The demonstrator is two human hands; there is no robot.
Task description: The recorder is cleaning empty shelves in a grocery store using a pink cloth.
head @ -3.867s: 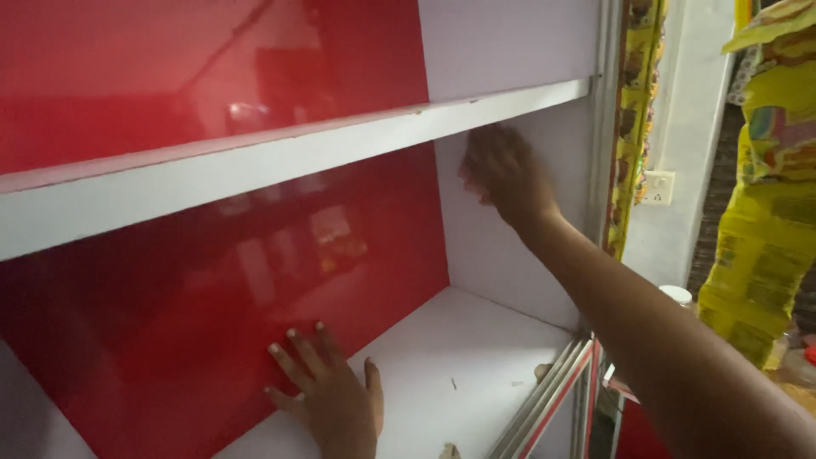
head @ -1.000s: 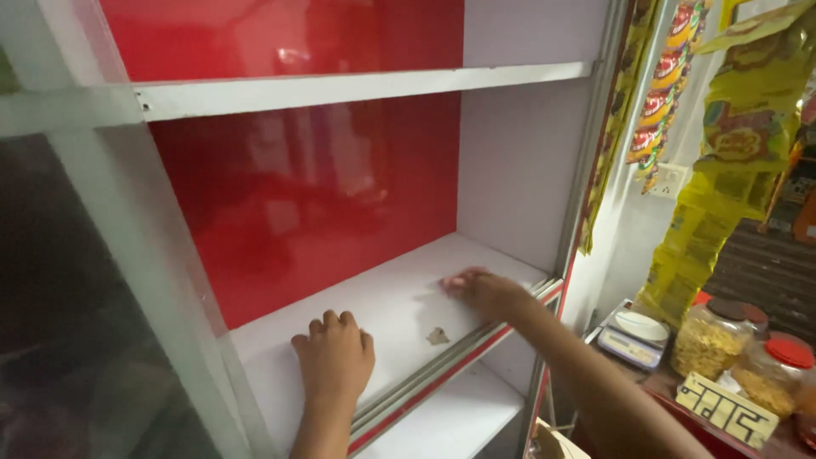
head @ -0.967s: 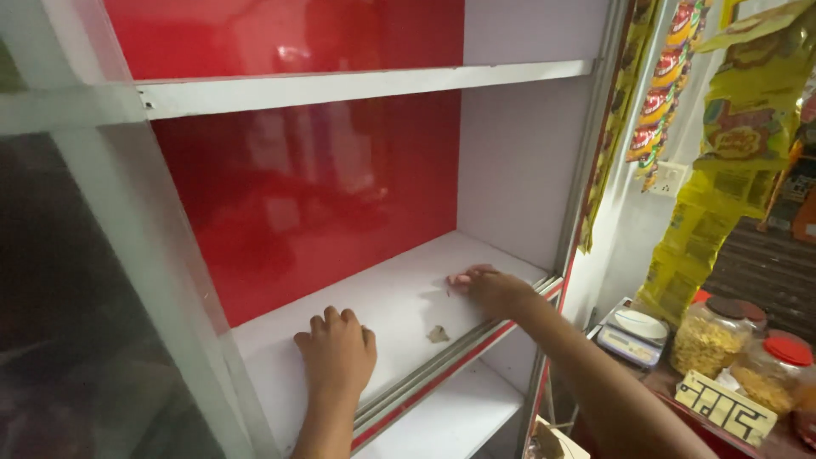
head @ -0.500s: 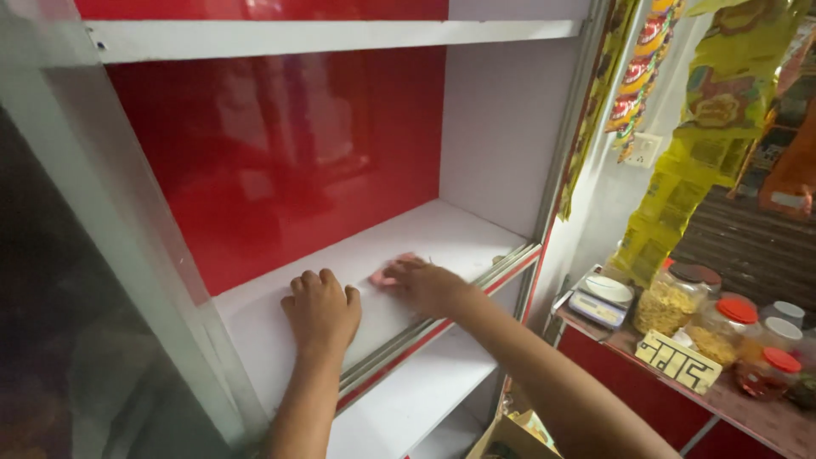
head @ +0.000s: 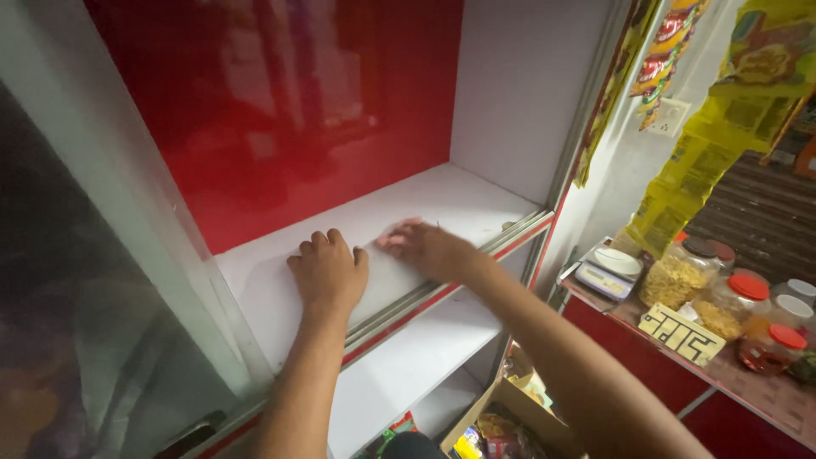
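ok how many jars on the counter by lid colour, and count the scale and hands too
red-lidded jars: 2
dark-lidded jar: 1
white-lidded jar: 1, partly cut off
weighing scale: 1
left hand: 1, flat on the white shelf
right hand: 1, flat on the same shelf
total: 7

Yellow snack packets (head: pixel 705 161) hang in strips at right, by the wall; red-and-yellow packet strip (head: pixel 671 30) hangs at top beside the cabinet frame. Yellow rectangular sign (head: pixel 680 334) with dark marks lies on the desk, in front of clear red-lidded jars (head: pixel 731 306). Colourful small packages (head: pixel 493 429) in cardboard box at bottom centre.
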